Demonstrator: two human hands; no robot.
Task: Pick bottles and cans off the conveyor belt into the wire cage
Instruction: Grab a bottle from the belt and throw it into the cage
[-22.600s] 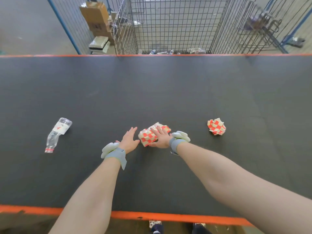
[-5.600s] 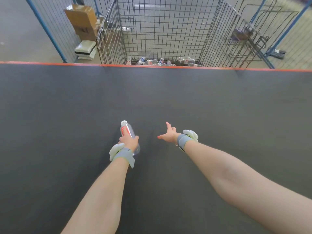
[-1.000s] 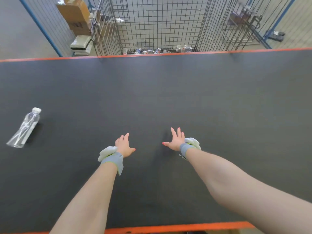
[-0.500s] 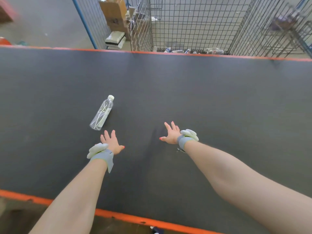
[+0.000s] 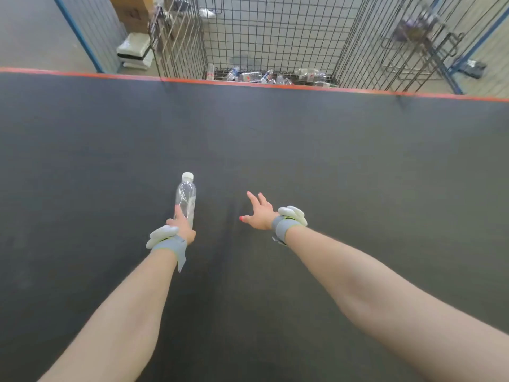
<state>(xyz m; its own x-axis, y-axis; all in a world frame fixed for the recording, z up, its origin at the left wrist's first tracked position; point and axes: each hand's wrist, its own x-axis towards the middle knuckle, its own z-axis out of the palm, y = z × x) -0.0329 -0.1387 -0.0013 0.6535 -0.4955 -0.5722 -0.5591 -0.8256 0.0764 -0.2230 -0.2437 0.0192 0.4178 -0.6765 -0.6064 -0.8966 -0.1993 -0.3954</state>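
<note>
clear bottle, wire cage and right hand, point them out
clear bottle (image 5: 186, 198): head view, middle of its body
wire cage (image 5: 264, 31): head view, back mesh wall
right hand (image 5: 260, 213): head view, back of the hand

A dark grey conveyor belt (image 5: 358, 161) was spread across most of the frame, edged by an orange strip (image 5: 275, 86) along its upper side. Left of centre, a clear plastic bottle (image 5: 186, 197) was held at its base by the left hand (image 5: 183, 226); contact with the belt could not be judged.
</note>
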